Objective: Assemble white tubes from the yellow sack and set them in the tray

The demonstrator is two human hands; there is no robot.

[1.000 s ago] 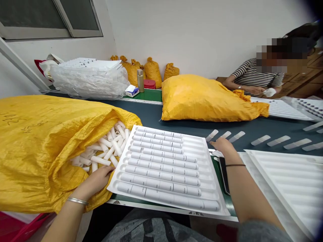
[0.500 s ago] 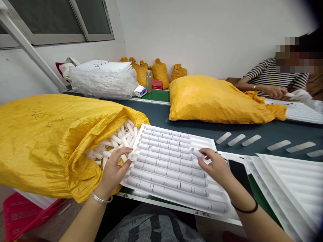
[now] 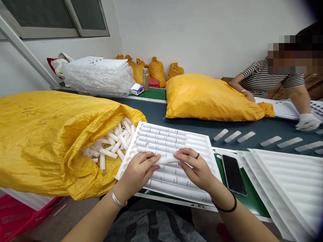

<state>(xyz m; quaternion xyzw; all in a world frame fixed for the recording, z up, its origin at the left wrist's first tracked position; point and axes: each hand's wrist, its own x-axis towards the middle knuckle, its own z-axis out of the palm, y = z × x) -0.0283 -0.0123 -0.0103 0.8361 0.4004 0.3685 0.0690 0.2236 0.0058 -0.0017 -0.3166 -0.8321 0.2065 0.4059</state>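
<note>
Over the middle of a white ribbed tray (image 3: 202, 141), my two hands meet at white plastic tubes (image 3: 166, 159) held end to end. My left hand (image 3: 138, 169) pinches the left end. On the right end, the fingers of my right hand (image 3: 195, 168) are closed. Whether the tubes are joined or only touching, I cannot tell. Rows of white tubes with small dark print (image 3: 161, 137) lie in the tray's grooves, partly covered by my hands. Left of the tray, an open yellow sack (image 3: 50, 134) spills loose short white tubes (image 3: 114, 141).
A phone (image 3: 233, 174) lies right of the tray, beside stacked white trays (image 3: 285, 181). Several translucent tubes (image 3: 232, 136) rest on the dark belt. A full orange sack (image 3: 209, 97) lies behind. Across the belt, a person's gloved hand (image 3: 307, 121) is over another tray.
My hands have come together from the tray's two sides, bringing the tube in each end to end. The person across has moved a gloved hand to the right.
</note>
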